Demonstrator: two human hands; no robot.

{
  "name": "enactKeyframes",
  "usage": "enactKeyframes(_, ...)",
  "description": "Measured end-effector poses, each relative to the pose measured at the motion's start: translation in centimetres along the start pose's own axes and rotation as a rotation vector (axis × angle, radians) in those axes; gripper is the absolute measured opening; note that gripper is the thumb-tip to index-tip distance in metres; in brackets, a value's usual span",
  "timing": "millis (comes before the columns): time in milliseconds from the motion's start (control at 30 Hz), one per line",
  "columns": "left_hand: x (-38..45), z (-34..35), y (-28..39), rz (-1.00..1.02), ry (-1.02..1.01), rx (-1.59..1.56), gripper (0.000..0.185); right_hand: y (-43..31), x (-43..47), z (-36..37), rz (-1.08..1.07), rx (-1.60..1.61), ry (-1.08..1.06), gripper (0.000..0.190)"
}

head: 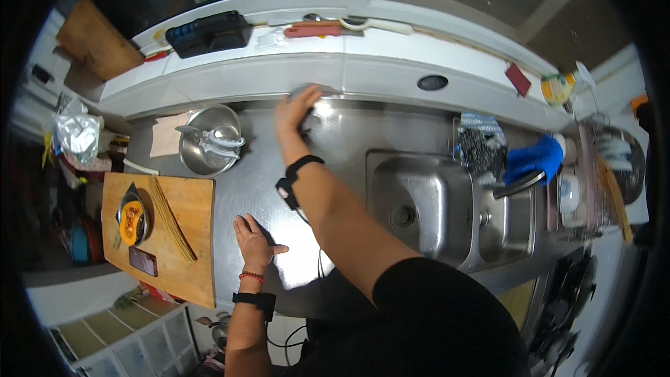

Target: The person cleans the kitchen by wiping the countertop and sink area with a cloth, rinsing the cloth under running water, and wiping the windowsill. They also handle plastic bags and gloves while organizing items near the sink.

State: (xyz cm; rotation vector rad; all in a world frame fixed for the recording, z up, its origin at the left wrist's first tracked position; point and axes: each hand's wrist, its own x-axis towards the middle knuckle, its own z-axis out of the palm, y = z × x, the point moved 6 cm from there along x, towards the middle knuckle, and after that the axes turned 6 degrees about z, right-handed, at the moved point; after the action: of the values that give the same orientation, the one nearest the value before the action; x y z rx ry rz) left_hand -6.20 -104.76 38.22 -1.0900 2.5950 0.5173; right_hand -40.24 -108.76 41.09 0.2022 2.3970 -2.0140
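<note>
My left hand [254,243] is over the stainless steel counter [335,183], holding nothing, its fingers extended and the thumb apart. It wears a red bead bracelet [252,276] and a black wrist strap. Farther off, my right hand [294,112] reaches to the counter's back edge, against the low white-tiled wall [377,76]. A blurred grey object [327,90] lies by its fingertips; I cannot tell whether the hand holds it or only touches it. Left of that hand stands a steel bowl [201,115] with grey-handled utensils [222,141] inside.
A wooden cutting board [196,209] bears a halved pumpkin [131,224], a rolled bamboo mat [170,220] and a phone [143,262]. At right are a double sink [419,183] and a blue cloth [534,159] near the faucet [518,184]. Red-handled knife [313,31] on the ledge.
</note>
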Motion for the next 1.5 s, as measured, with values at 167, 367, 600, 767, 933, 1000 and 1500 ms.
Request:
enactKeyframes(167,0.1,0.1,-0.3,-0.024,-0.019,-0.008,0.148,0.1,-1.8,-0.7,0.271,0.323,-0.169,0.035)
enactKeyframes(367,0.2,0.8,-0.7,-0.012,-0.006,-0.048,0.149,-3.8,4.7,-18.4,-0.237,0.224,-0.035,0.037)
enactKeyframes(600,0.1,0.4,-0.4,-0.010,-0.021,-0.022,0.148,0.8,12.8,-29.9,-0.525,-0.949,0.127,0.060)
enactKeyframes(767,0.0,0.3,-0.4,-0.022,-0.005,-0.033,0.146,6.3,14.9,-30.5,-0.308,-1.007,0.089,0.066)
enactKeyframes(933,0.0,0.2,-0.3,-0.017,0.012,-0.032,0.146,5.8,13.2,-24.8,-0.007,-0.902,0.267,0.099)
enactKeyframes(1000,0.0,0.1,-0.3,-0.012,0.017,-0.030,0.146,4.3,12.6,-21.4,0.121,-0.927,0.208,0.099)
enactKeyframes(1500,0.2,0.5,-0.4,-0.012,0.007,0.031,0.148,2.9,-5.2,0.8,-0.574,-1.095,-0.817,0.059)
